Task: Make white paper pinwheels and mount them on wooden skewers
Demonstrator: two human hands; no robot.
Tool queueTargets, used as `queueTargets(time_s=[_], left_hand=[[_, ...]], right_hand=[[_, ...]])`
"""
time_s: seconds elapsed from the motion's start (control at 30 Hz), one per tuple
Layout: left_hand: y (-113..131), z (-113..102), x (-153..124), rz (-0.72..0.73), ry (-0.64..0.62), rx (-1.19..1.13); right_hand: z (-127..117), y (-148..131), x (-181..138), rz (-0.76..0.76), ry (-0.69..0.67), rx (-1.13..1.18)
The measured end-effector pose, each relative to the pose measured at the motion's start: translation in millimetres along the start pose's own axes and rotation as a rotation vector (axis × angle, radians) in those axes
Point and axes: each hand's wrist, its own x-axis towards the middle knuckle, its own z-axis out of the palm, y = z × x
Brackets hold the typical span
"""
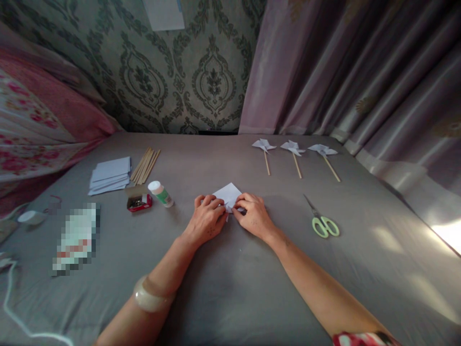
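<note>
Left hand (206,218) and right hand (255,216): both pinched on the near part of a white paper square (229,192), held between and just beyond them, one corner pointed away, neither hand clearly nearer. Right of the square, green-handled scissors (324,227) are laid; left, a glue stick (165,197). Grey cloth (230,298) is spread beneath, damask wallpaper (212,72) hung beyond.
</note>
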Motion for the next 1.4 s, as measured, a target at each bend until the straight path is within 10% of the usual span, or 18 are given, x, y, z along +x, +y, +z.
queueTargets(time_s=[1.4], left_hand=[[0.0, 5.0, 6.7, -0.008, 0.0, -0.015]], right_hand=[[15.4, -2.8, 9.1, 0.281, 0.079, -0.024]])
